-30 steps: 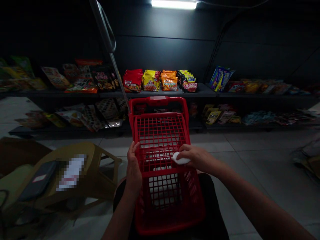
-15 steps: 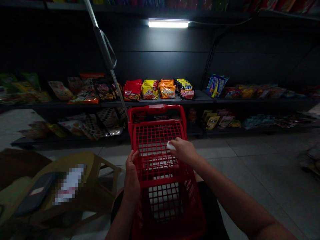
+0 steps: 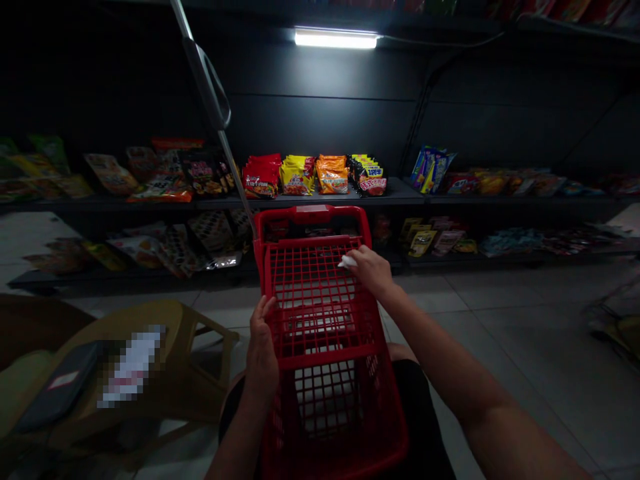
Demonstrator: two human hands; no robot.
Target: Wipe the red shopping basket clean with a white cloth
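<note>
Over a red wire basket (image 3: pixel 313 214): one hand steadies, one pinches

Beside a tan plastic stool (image 3: pixel 185 317), the left hand (image 3: pixel 261 350) clasps the basket's left side, fingers curled, seemingly to keep it steady (its metal pull handle (image 3: pixel 206 87) leans up past the shelf). The right hand (image 3: pixel 373 272), arm reaching forward, grips a white cloth (image 3: pixel 347 262) against the mesh.

Basket (image 3: pixel 320 353): glossy red plastic grid, smooth. Wipe (image 3: pixel 347 262) over it: matt white, paper or cloth unclear. Beyond it, packets (image 3: pixel 297 177) gleaming, glossy film. Beside it, pole (image 3: pixel 235 177) shining, smooth metal. Left of it, stool (image 3: pixel 183 320) showing matt tan plastic. Around it, tiles (image 3: pixel 500 347) reflecting light, smooth.
</note>
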